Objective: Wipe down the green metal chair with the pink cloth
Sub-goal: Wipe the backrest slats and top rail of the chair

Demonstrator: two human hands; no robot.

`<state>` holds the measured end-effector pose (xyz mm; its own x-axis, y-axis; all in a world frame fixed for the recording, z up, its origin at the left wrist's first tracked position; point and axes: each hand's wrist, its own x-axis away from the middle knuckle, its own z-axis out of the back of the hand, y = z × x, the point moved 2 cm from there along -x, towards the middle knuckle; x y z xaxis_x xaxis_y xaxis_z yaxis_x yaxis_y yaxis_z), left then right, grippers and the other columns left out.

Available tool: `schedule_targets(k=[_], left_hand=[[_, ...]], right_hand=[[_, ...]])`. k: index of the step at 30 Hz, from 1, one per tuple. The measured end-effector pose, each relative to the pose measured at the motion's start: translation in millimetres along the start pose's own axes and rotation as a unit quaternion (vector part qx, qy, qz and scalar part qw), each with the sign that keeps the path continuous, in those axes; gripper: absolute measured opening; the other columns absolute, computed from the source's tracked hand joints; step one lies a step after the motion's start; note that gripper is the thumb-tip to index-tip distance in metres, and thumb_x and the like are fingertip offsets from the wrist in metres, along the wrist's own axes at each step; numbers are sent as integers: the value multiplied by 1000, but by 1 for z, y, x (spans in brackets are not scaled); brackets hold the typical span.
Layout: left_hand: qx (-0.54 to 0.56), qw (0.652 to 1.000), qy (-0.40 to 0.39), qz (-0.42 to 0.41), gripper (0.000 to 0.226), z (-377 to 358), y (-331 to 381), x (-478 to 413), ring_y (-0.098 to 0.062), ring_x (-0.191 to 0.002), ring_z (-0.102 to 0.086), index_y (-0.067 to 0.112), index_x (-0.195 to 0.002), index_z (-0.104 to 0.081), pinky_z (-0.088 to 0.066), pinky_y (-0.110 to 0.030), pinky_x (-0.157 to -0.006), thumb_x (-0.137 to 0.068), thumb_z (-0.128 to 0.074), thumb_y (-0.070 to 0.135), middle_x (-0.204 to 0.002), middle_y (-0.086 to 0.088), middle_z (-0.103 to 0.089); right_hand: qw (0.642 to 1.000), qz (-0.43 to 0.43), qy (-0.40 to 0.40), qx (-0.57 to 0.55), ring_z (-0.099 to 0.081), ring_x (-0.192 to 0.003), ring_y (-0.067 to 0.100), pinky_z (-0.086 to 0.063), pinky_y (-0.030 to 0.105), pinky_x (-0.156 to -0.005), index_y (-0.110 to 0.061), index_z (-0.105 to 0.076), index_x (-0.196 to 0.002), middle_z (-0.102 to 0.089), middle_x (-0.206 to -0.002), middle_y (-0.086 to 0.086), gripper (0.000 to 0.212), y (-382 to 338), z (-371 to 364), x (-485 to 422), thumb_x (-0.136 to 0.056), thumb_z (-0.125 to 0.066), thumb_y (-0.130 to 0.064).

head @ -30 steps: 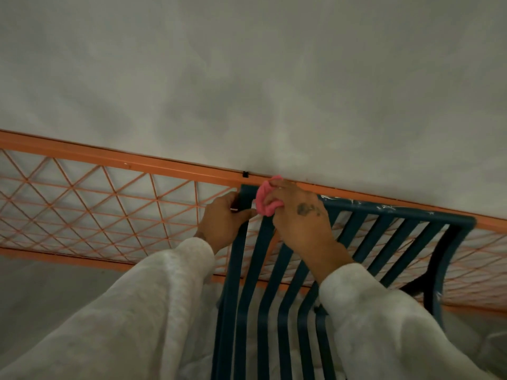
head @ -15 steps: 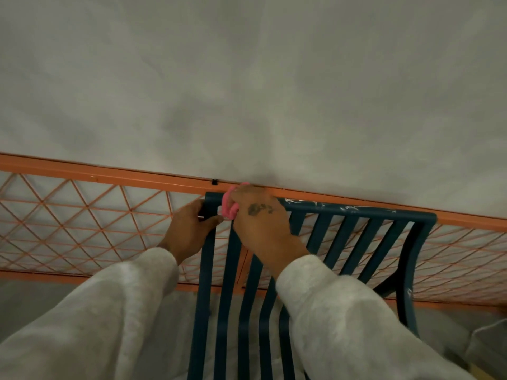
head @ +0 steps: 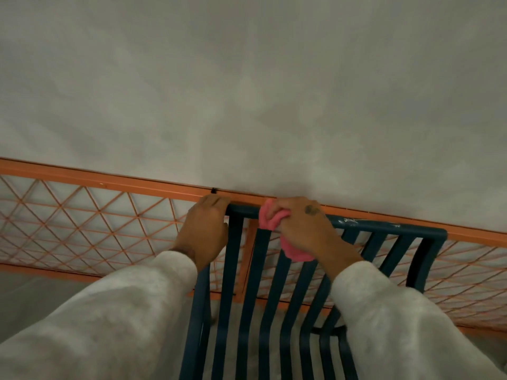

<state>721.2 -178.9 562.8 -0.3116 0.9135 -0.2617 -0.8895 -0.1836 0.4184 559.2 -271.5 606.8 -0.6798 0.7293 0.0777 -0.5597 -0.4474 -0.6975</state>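
Two arms in pale sleeves [head: 123, 311] reach forward, side by side. The left hand [head: 204, 229] curls over the top corner of the green chair [head: 384, 227]. The right hand [head: 304, 229] clutches a bunched pink cloth [head: 270, 220].

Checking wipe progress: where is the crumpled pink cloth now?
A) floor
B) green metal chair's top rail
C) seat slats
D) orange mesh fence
B: the right hand holds the pink cloth against the top rail of the green metal chair, beside the left hand gripping its corner.
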Motion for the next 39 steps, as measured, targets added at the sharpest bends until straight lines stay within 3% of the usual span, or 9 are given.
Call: schedule_targets(k=[3, 5, 10, 15, 18, 25, 31, 35, 39], left_hand=[[5, 1000, 18, 6, 53, 0, -1, 2, -24, -119, -50, 9, -125, -56, -38, -29, -105, -76, -62, -10, -126, -7, -57], [16, 999, 27, 10, 55, 0, 0, 4, -23, -126, -46, 10, -128, -54, -28, -22, -108, -78, -60, -12, -132, -6, -55], [27, 999, 18, 25, 63, -3, 0, 5, -27, -138, -37, 7, -135, -50, -18, -28, -116, -76, -63, -8, -139, -10, -51], [24, 999, 22, -7, 73, -3, -4, 5, -31, -134, -42, 5, -135, -51, -21, -30, -116, -67, -60, -18, -135, -12, -55], [18, 1000, 23, 1, 69, -5, -4, 8, -30, -140, -35, 6, -137, -48, -18, -32, -117, -73, -65, -11, -140, -11, -50], [5, 1000, 16, 21, 73, -8, -3, 9, -26, -145, -26, 10, -144, -39, -16, -35, -120, -78, -67, -4, -149, -8, -41], [-9, 1000, 6, 12, 76, -9, -6, 6, -31, -142, -31, 6, -143, -43, -23, -41, -120, -71, -61, -12, -146, -12, -45], [-30, 999, -1, 20, 83, -13, -7, 5, -28, -144, -28, 8, -146, -38, -22, -40, -121, -70, -60, -17, -150, -11, -40], [-59, 998, -3, 11, 80, -12, -5, 4, -32, -142, -32, 3, -143, -40, -16, -32, -118, -69, -62, -14, -148, -17, -42]], right_hand=[[995, -82, 19, -53, -66, -69, -8, -45, 11, -64, -19, -75, -81, -73, -74, -16, 32, 6, 27, -7, -84, -52, 4], [991, -121, -11, -51, -69, -82, -4, -53, 20, -74, -12, -69, -93, -76, -86, -12, 24, 1, 33, -19, -92, -47, -2], [983, -77, -142, 93, -64, -111, 18, -48, 40, -102, -19, -56, -84, -69, -122, -2, 20, -39, 6, -54, -99, -46, -10], [970, -45, -198, 136, -64, -93, 20, -53, 33, -84, -4, -62, -116, -67, -117, 8, 29, -57, -3, -70, -100, -49, -25], [946, -109, -274, 138, -57, -65, 18, -46, 26, -60, -11, -67, -104, -70, -101, 7, 22, -29, 29, -65, -98, -49, -23], [912, -136, -273, 274, -53, -60, 18, -42, 27, -55, -6, -68, -99, -63, -83, 7, 19, -13, 47, -69, -91, -53, -14], [963, 9, -157, 220, -58, -88, 23, -45, 32, -69, -10, -61, -111, -60, -105, 9, 21, -40, -6, -62, -97, -48, -20], [992, 38, -25, 116, -68, -74, 22, -61, 40, -66, -35, -57, -121, -68, -114, 0, 41, 11, -9, -20, -93, -52, -6], [977, 52, 96, 183, -52, -130, 21, -45, 41, -107, -32, -53, -138, -53, -144, -4, 57, 71, 26, 23, -91, -55, -2]])
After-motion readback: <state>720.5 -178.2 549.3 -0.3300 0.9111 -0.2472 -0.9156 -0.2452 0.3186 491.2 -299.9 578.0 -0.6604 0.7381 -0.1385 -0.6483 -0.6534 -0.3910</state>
